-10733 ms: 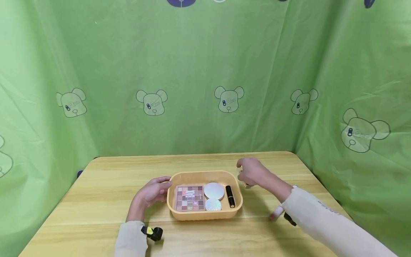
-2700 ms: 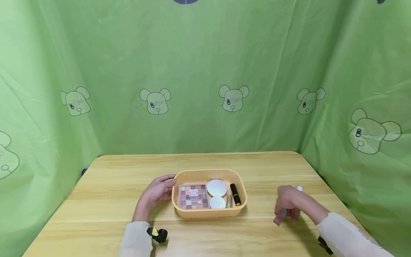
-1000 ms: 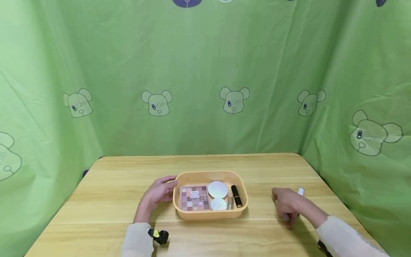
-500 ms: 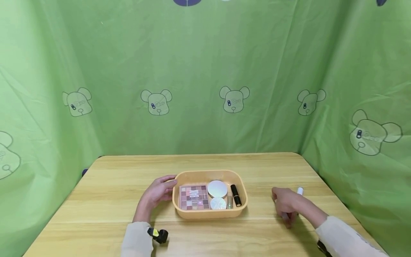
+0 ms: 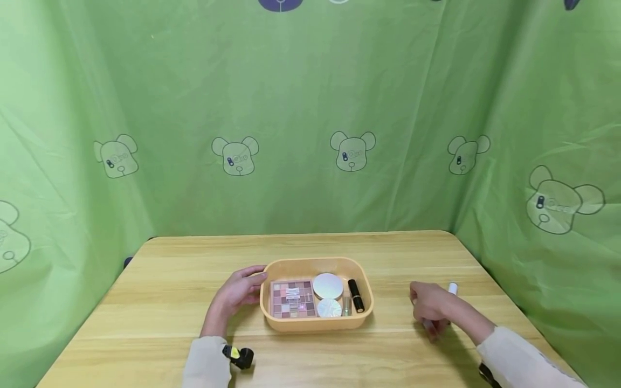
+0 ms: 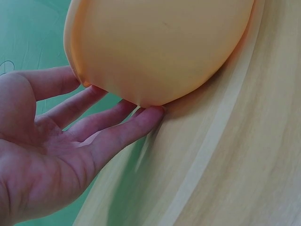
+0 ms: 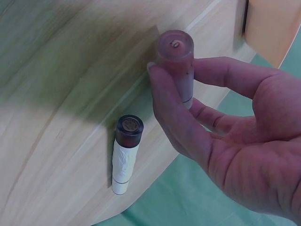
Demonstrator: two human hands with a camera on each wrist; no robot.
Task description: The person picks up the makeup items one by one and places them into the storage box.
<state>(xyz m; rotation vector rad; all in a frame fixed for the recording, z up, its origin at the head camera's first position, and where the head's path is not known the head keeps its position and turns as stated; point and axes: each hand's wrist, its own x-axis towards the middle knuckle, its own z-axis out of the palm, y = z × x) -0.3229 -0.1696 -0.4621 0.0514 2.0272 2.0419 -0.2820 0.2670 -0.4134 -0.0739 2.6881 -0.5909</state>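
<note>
My left hand (image 5: 237, 291) rests its straight fingers against the left end of a yellow-orange plastic tray (image 5: 315, 324); the left wrist view shows fingertips (image 6: 153, 113) at its wall and rim. In the tray lie an eyeshadow palette (image 5: 292, 308), a larger round compact (image 5: 328, 285), a smaller shiny compact (image 5: 329, 308), a small clear tube (image 5: 346, 306) and a black lipstick (image 5: 356, 296). Right of the tray, my right hand (image 5: 432, 302) pinches a pink-and-white lip gloss tube (image 7: 176, 59) between thumb and fingers. A second tube, white with a dark end (image 7: 124, 157), lies beside that hand.
All of this is on a light wooden table (image 5: 194, 248). A green curtain (image 5: 291, 205) printed with bear heads surrounds its back and sides. A small black camera (image 5: 240, 355) is strapped to the left wrist.
Since the oldest frame, the small clear tube has come into the tray, and my right hand has moved from the tray's right side to the lip gloss tube. Over the last second, almost nothing moves.
</note>
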